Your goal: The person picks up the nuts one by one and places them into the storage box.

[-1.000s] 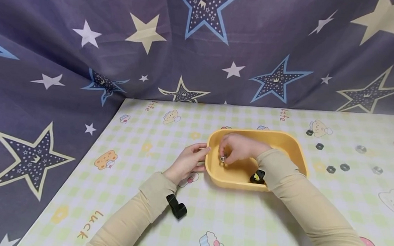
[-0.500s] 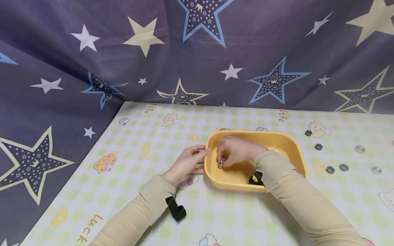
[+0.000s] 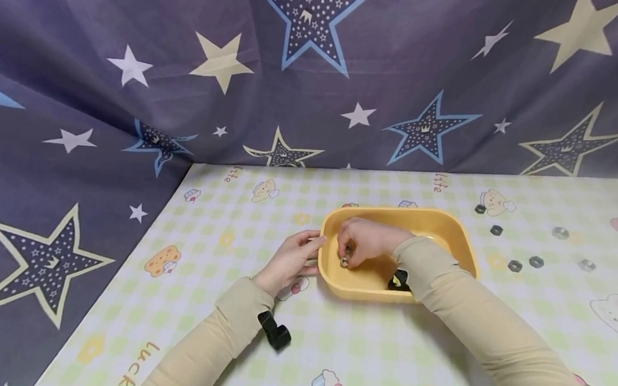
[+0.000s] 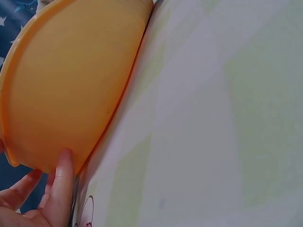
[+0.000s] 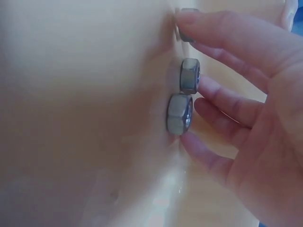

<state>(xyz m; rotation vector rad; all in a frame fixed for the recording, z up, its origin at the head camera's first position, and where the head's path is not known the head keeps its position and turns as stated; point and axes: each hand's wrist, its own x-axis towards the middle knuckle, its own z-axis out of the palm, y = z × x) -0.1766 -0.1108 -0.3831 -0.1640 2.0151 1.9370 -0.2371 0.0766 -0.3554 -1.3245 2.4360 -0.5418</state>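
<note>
Your right hand (image 3: 368, 238) pinches a nut (image 5: 190, 34) inside the tub (image 3: 364, 278) (two other nuts (image 5: 179, 114) sit beside it); your left hand (image 3: 289, 261), fingers spread, touches the tub's left end.

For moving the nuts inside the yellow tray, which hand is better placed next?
Probably the right hand: it reaches inside the yellow tray and touches a metal nut. The left hand is outside, with the tray's wall between it and the nuts.
</note>
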